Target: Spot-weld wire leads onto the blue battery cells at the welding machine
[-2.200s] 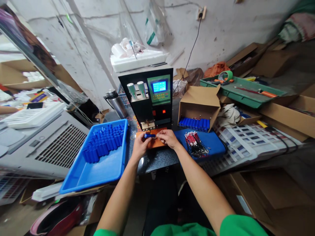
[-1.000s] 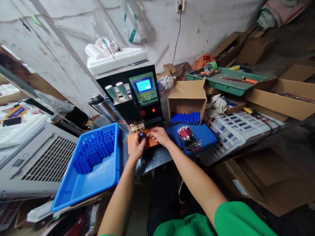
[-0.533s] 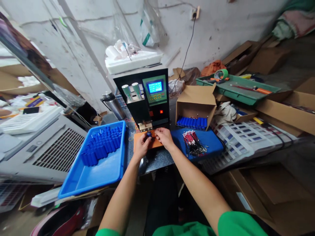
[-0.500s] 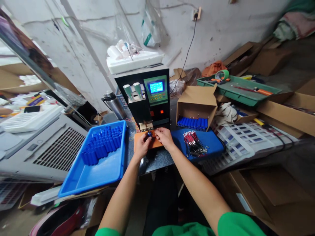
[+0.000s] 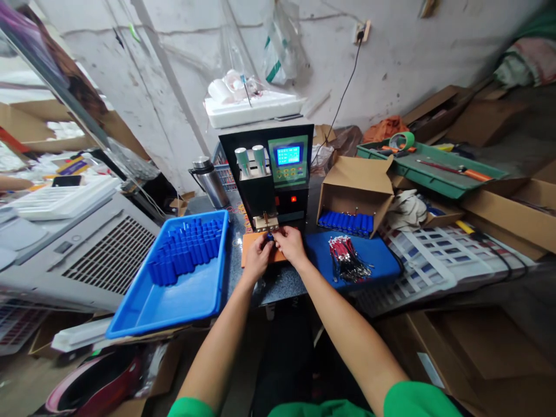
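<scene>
In front of me stands a black spot welder [image 5: 256, 194] with a lit blue screen and two small electrode pins above an orange block [image 5: 249, 240]. My left hand [image 5: 259, 255] is closed round a blue cylindrical battery cell [image 5: 270, 237], holding it at the block just under the pins. My right hand [image 5: 291, 244] pinches close against the cell's right side. What its fingertips hold, if anything, is too small to make out. To the right, a bunch of red and black wire leads [image 5: 350, 259] lies on a blue pad [image 5: 384, 255].
A blue bin [image 5: 182, 307] with many upright blue cells [image 5: 186, 249] stands at left. Behind the pad, an open cardboard box [image 5: 356, 174] holds a row of blue cells [image 5: 345, 222]. A steel flask [image 5: 211, 182] and a green tray [image 5: 434, 165] stand farther back.
The view has shifted, so the welder and table appear farther right. My right fingertips have come closer to the cell, and both hands remain under the electrode pins.
</scene>
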A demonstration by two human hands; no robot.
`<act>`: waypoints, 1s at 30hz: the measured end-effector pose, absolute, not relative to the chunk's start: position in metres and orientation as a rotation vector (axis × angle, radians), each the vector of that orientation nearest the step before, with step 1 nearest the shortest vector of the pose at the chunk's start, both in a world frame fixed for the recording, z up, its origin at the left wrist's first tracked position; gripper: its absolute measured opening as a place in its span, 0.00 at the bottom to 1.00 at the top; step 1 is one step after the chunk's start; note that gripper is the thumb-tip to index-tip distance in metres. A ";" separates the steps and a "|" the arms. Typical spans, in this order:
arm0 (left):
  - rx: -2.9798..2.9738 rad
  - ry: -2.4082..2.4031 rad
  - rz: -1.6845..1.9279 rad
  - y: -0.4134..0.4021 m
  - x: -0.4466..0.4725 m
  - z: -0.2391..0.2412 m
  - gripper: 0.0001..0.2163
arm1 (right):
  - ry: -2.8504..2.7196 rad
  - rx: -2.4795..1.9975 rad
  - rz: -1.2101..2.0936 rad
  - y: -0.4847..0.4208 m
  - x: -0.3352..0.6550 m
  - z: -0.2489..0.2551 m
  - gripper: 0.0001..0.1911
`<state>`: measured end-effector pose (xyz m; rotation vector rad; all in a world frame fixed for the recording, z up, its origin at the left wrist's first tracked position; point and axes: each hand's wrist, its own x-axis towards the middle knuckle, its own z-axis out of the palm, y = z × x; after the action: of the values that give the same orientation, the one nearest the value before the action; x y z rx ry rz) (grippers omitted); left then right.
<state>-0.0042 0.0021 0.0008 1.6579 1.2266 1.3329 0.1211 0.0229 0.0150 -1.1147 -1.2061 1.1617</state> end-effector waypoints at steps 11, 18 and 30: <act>1.648 1.217 1.337 0.002 -0.004 0.000 0.16 | -1.095 -1.114 1.259 0.021 0.118 0.027 0.11; 1.663 1.221 1.336 0.003 -0.005 0.001 0.17 | -1.091 -1.103 1.277 0.022 0.118 0.027 0.09; 1.639 1.237 1.330 0.001 -0.005 0.001 0.18 | -1.110 -1.109 1.280 0.024 0.118 0.023 0.07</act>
<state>-0.0047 0.0012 0.0010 1.6388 1.2365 1.3295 0.1179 0.0244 0.0234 -1.1089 -1.1095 1.2797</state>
